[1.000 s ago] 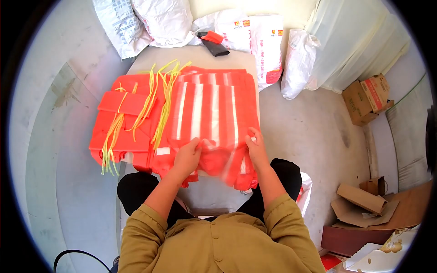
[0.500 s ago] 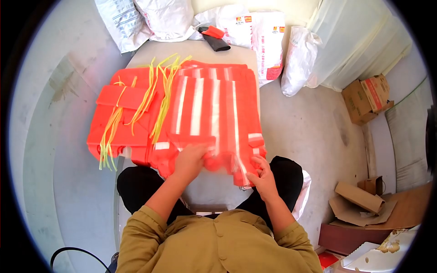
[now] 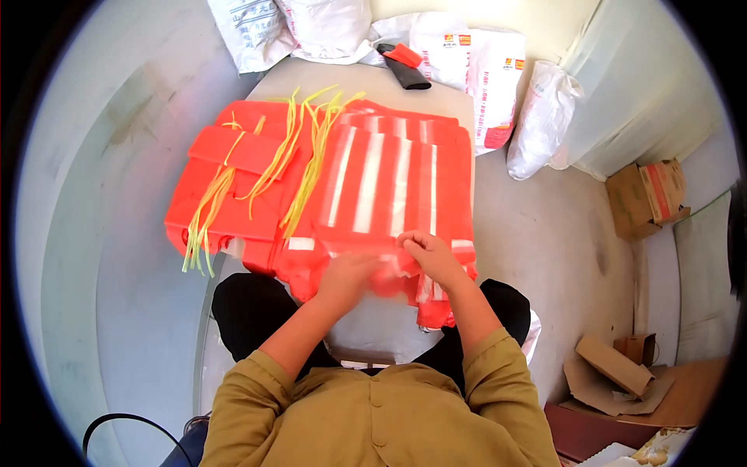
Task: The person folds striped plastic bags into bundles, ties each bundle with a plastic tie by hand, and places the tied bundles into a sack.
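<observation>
A stack of thin red-and-white striped sheets, plastic-looking and perhaps bags, lies on the table before me. My left hand is at the near edge, fingers curled on bunched red material; motion blurs the fingertips. Farther right, my right hand has thumb and fingers pinched together on the edge of the top sheet. A loose striped end hangs below this hand, over the table's front. Left of the stack, a folded red bundle lies with yellow strips draped across it.
White printed sacks stand along the back. A black tube-like item with a red part lies at the far table edge. Cardboard boxes stand at right, with opened cardboard at lower right.
My right hand has moved left and up from the hanging right corner to the stack's near edge. My left hand stays at the near edge. The whole view has shifted slightly.
</observation>
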Motion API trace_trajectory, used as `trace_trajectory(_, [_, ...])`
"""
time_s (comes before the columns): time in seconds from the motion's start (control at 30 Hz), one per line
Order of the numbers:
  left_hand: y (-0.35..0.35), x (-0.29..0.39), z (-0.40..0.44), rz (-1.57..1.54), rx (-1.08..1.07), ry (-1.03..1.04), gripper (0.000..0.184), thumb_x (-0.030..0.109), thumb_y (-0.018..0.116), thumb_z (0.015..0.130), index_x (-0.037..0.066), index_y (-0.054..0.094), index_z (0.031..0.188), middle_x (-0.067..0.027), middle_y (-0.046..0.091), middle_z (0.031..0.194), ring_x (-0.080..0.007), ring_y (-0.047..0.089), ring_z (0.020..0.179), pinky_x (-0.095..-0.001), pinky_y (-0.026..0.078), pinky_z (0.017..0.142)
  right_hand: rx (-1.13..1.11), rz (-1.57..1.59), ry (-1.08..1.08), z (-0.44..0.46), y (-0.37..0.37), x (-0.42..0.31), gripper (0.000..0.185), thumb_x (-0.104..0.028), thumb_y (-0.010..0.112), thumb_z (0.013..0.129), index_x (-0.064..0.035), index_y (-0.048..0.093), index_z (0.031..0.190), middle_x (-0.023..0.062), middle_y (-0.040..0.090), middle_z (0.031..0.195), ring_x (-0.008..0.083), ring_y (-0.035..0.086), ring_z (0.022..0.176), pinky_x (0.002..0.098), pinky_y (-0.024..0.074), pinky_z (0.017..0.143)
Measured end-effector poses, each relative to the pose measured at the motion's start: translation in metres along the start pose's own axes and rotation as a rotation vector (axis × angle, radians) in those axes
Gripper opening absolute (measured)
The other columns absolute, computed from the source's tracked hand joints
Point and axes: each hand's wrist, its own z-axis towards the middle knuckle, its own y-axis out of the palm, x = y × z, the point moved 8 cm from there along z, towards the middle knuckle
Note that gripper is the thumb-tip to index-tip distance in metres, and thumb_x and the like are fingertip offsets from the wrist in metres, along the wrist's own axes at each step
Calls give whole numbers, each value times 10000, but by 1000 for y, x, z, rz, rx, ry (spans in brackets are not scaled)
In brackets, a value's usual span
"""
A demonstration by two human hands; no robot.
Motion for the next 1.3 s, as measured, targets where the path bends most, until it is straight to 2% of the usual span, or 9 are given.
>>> trace_trajectory(0.07, [-5,6,4,-43,-29,-6,243,32,722,767,98,736,1000,-62,721,1157,-322,663,998,-421,546,841,-62,135,54,8,-1,13,358,-140,464,1029,8,599,1326,58,652,1151,114,625,1004,262,531,874])
trace_trajectory(0.17, [-6,6,7,-84,-43,-55,222,35,720,771,84,739,987,-77,721,1148,-332,669,995,-428,543,840,-51,334,118,2,3,9,358,-97,504,1014,23,575,1344,77,633,1215,144,640,1070,291,550,942])
trace_trajectory(0.27, [-2,2,6,-84,-46,-57,200,34,716,779,72,742,974,-94,721,1125,-338,670,977,-428,543,838,-97,228,9,6,4,14,377,-37,550,977,36,557,1346,89,606,1267,147,651,1027,306,573,925])
trace_trajectory(0.47, [7,-6,-1,-36,-12,-64,203,12,715,786,66,743,979,-113,700,1120,-340,668,962,-431,546,812,-58,4,11,11,11,6,315,-25,618,944,13,633,1257,69,668,1117,134,668,927,273,570,772])
trace_trajectory(0.63, [3,-11,-6,-267,22,-277,229,-25,709,774,62,738,984,-150,638,1105,-327,661,911,-402,544,776,43,-325,-171,19,22,-12,262,-97,666,910,-2,691,1152,124,704,1069,237,680,998,353,538,854])
trace_trajectory(0.87, [-12,7,5,87,65,-47,241,-2,732,737,69,743,967,-133,638,1104,-336,631,977,-424,534,854,87,-668,-312,16,37,-30,266,-143,633,919,-49,708,1156,131,676,1122,330,663,1030,409,539,876])
trace_trajectory(1.07, [-19,9,32,147,127,71,216,29,725,744,69,730,956,-110,667,1206,-352,596,1111,-456,511,940,252,-575,-376,6,27,-35,262,-135,628,932,-36,713,1159,109,678,1104,315,672,964,389,545,852])
trace_trajectory(1.17, [-10,-4,42,167,70,86,163,57,733,769,66,726,931,-97,700,1142,-339,616,1102,-454,514,940,345,-490,-387,-11,13,-44,208,-79,633,923,-31,708,1112,117,678,1078,304,673,910,377,552,797])
trace_trajectory(1.3, [-3,-23,51,75,-6,-64,106,78,729,811,47,710,910,-92,721,1029,-330,643,1002,-444,517,891,233,-704,-674,-31,27,-36,212,6,662,837,-43,695,1040,112,685,1053,292,671,881,379,557,752])
